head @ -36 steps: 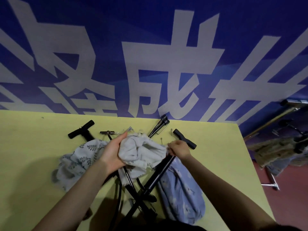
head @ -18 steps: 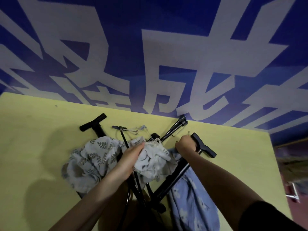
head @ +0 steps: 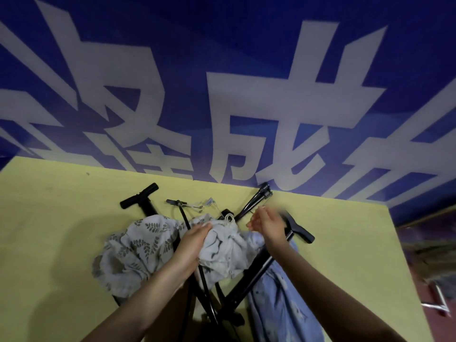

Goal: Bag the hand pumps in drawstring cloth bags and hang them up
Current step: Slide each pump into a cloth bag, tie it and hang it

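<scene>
Left fingers: curled round the bunched white bag (head: 227, 250), gripped by the left hand (head: 191, 245).
Right fingers: loosely curled, blurred; whether the cord is pinched cannot be told; right hand (head: 267, 224) is raised just above the bag's gathered mouth.
Pumps: black hand pumps (head: 256, 275) are crossed under the bags on the yellow table (head: 49, 230).
Other bags: leaf-print bag (head: 133, 248) is laid left, blue bag (head: 283, 299) right.
Backdrop: blue banner (head: 222, 82).

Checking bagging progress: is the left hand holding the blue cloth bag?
No. The left hand grips the white cloth bag, while the blue cloth bag lies untouched on the table.
</scene>
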Demonstrator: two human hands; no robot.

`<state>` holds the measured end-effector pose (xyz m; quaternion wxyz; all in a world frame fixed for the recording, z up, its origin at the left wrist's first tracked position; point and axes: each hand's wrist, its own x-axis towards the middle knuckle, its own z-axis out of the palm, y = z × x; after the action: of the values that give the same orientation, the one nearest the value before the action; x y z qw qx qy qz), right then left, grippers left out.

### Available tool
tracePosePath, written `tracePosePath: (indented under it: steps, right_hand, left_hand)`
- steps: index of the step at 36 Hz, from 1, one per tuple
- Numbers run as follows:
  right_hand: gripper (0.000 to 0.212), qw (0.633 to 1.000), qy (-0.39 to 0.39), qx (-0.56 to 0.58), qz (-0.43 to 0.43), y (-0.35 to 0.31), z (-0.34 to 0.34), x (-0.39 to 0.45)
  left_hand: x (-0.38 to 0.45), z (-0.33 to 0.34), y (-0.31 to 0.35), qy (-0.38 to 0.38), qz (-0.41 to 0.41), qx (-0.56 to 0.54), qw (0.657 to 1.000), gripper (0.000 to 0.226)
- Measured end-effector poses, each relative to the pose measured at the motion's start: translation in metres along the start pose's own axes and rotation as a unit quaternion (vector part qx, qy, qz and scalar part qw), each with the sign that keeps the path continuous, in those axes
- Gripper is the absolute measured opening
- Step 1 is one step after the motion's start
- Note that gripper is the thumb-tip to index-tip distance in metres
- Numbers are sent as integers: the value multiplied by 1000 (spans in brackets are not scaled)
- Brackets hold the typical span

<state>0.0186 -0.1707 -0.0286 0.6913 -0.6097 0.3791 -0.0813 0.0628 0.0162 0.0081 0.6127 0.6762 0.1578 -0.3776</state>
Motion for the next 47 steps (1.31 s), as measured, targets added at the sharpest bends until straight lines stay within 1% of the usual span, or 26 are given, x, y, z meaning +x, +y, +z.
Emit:
tracePosePath:
  steps: [2, 3, 5, 8, 11, 13, 16, 17, 19, 20, 23, 24, 26, 27, 31, 34, 37, 40, 44, 47]
  right_hand:
    - [21, 994, -71, 82, -2, -8, 0, -33]
    - [19, 988, -107, 107, -5, -9, 0, -47]
    - [18, 981, -152, 122, -11, -4, 3, -68]
    - [18, 977, -184, 106, -35, 0, 4, -88]
    - [16, 972, -198, 113, -57, 0, 0, -106]
    - [21, 972, -196, 101, -81, -2, -3, -118]
    - [25, 974, -175, 6, -144, -3, -5, -130]
    - [24, 970, -169, -39, -169, -1, -6, -133]
    - [22, 953, -155, -139, -221, 6, -10, -137]
    - [21, 940, -149, -185, -245, 11, -13, -141]
    - [22, 911, -140, -261, -288, 22, -22, -152]
    - [23, 901, -143, -282, -297, 24, -25, -155]
    - [22, 882, -158, -315, -313, 28, -30, -161]
    - [20, 875, -168, -324, -317, 30, -33, -163]
    - [16, 863, -184, -348, -317, 33, -42, -171]
    - [21, 849, -198, -368, -323, 35, -49, -178]
    - [29, 828, -209, -398, -337, 39, -54, -182]
    - [33, 818, -203, -420, -337, 43, -59, -182]
    - [37, 808, -191, -450, -329, 45, -66, -182]
    - [35, 802, -202, -457, -328, 33, -77, -187]
  left_hand:
    - [-7, 5, 2, -12, 14, -40, 999, 38]
    - [-12, 9, 5, -17, 20, -55, 998, 37]
    - [-25, 17, 14, -39, 36, -72, 996, 31]
    - [-47, 26, 23, -86, 61, -91, 990, 26]
    - [-71, 30, 25, -146, 65, -107, 981, 34]
    - [-87, 29, 22, -166, 62, -107, 978, 39]
    - [-104, 26, 14, -192, 77, -97, 974, 45]
    - [-113, 25, 14, -209, 91, -94, 969, 42]
    - [-121, 17, 11, -208, 102, -97, 968, 35]
    - [-123, 12, 9, -200, 105, -105, 968, 37]
    - [-130, -2, -1, -187, 114, -116, 969, 56]
    - [-134, -5, -7, -181, 114, -120, 969, 55]
    - [-141, -9, -16, -161, 124, -116, 972, 36]
    - [-144, -10, -21, -159, 126, -114, 972, 30]
    - [-155, -11, -36, -147, 125, -119, 974, 19]
    - [-162, -12, -46, -127, 120, -115, 978, 22]
    - [-165, -15, -54, -104, 116, -98, 983, 27]
    - [-167, -17, -56, -83, 114, -95, 985, 31]
    - [-168, -12, -59, -89, 120, -92, 984, 20]
    - [-169, -5, -58, -115, 114, -93, 982, 23]
